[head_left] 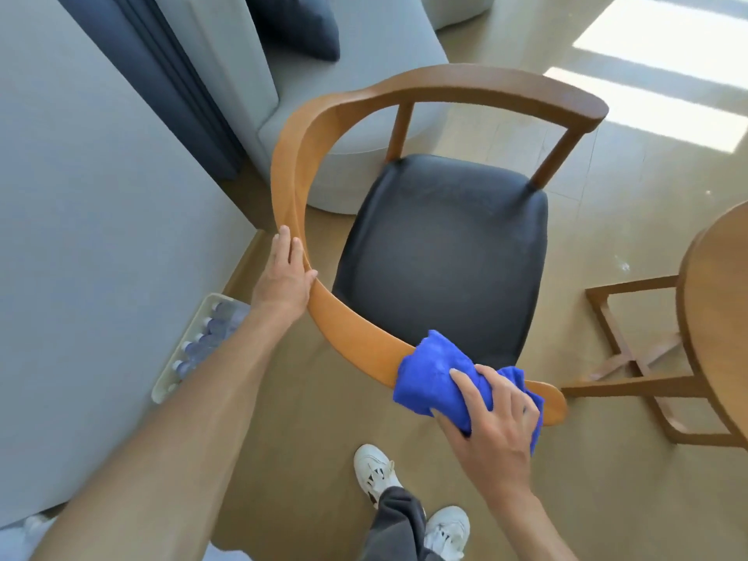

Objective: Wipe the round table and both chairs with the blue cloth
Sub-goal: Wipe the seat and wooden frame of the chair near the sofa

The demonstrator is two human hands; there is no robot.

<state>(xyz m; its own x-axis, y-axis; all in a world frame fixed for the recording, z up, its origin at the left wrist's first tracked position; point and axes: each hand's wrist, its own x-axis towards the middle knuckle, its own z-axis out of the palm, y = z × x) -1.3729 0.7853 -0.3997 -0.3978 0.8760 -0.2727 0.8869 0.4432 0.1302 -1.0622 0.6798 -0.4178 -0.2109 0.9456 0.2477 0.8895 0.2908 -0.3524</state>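
A wooden chair with a curved back rail and a dark padded seat stands in the middle of the view. My left hand grips the rail on its left bend, fingers over the outer side and thumb on the inner side. My right hand holds the bunched blue cloth wrapped over the near end of the rail, with fingers curled over the cloth. The round wooden table shows only its edge at the right, with its cross-braced base beneath.
A grey sofa with a dark cushion stands behind the chair. A grey wall and dark curtain are at the left. A pack of water bottles lies on the floor by the wall. My white shoes are below.
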